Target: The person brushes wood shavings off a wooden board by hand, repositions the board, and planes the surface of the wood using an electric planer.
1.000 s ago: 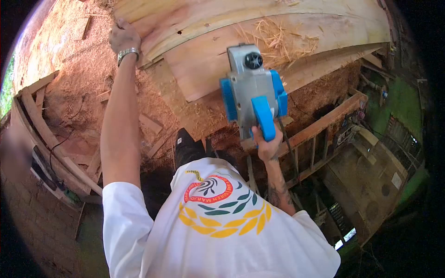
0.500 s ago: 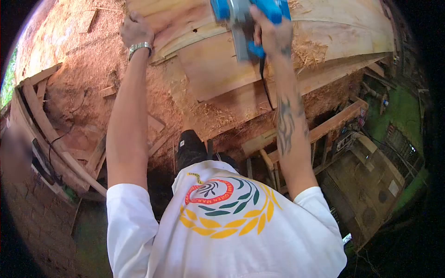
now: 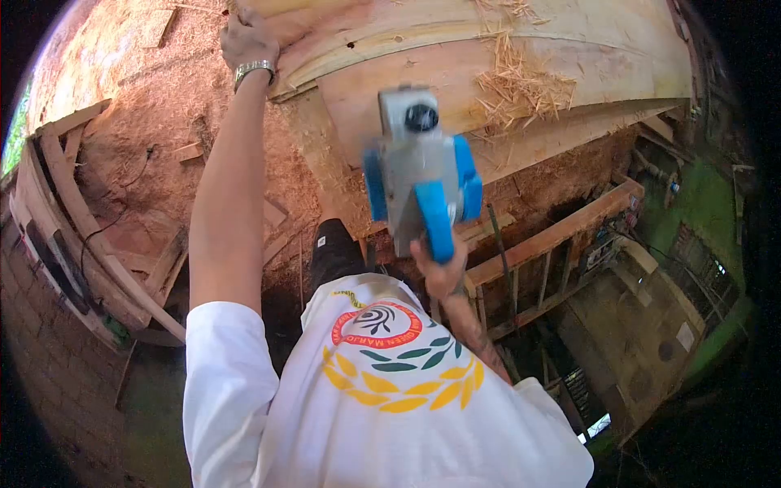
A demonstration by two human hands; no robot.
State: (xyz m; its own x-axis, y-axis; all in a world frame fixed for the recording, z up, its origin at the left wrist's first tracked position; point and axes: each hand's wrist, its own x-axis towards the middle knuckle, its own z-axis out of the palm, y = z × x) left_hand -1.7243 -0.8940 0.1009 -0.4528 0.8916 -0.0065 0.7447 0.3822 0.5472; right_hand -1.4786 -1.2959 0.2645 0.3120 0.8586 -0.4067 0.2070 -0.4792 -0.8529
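Note:
My right hand point(image 3: 442, 267) is wrapped round the blue handle of a grey and blue power planer point(image 3: 419, 175), close to my body. The planer is slightly blurred and overlaps the near edge of a wide pale wooden board point(image 3: 602, 65). Whether it touches the wood I cannot tell. My left hand point(image 3: 248, 41), with a metal watch at the wrist, is closed at the board's left end, its fingers curled against the edge. A heap of wood shavings point(image 3: 525, 85) lies on the board, right of the planer.
Reddish sawdust point(image 3: 163, 106) with wood scraps covers the ground at the left. A curved wooden frame point(image 3: 77, 211) stands at the left edge. A wooden beam point(image 3: 561, 232) on uprights runs at the right, beside a brown panel point(image 3: 643, 325). A dark cable hangs near the planer.
Over the last half second, my right hand has pulled the planer back from far up the board toward my body. My left hand has shifted slightly up and right.

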